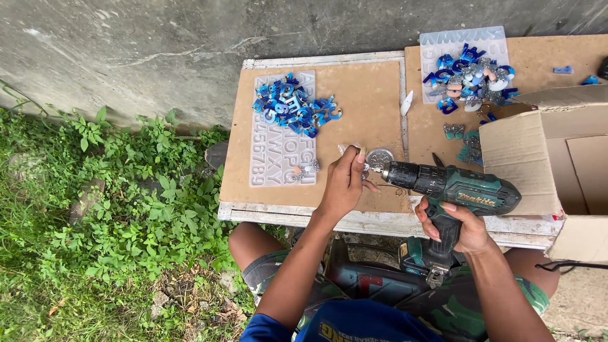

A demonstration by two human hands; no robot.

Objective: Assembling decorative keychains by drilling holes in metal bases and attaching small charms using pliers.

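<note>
Fingers of the left hand (345, 183) pinch a small glittery piece (362, 166) against the bit of the teal cordless drill (453, 187), just right of the translucent letter mould (283, 130); the right hand (457, 227) clenches the drill's grip.

You have one view only, from the camera on your head, looking almost straight down past your knees. It sits near enough that your forearms run in from the bottom edge and the board-topped table (380, 218) fills the middle. The concrete wall (190, 38) crosses the top, so you face it, with the weeds (107, 215) along the left side.
</note>
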